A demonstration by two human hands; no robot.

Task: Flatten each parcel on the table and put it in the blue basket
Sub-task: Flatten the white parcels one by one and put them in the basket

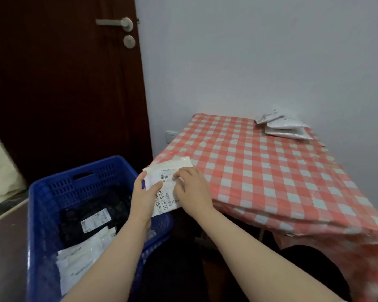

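Note:
A white parcel [168, 171] with a printed label lies at the near left corner of the checked table [260, 166], partly hanging over the edge. My left hand [143, 197] grips its left edge, thumb on top. My right hand [192, 188] rests on its label with the fingers curled down onto it. The blue basket [53, 192] stands left of the table and below my left arm. It holds a black parcel [92, 212] and several white parcels [81, 256]. A small pile of white parcels [284, 127] sits at the table's far right corner.
A dark wooden door [64, 83] stands behind the basket, with a white wall and a socket [171, 136] to its right. A grey surface [5, 247] lies left of the basket. The tablecloth hangs down over the table's near edge.

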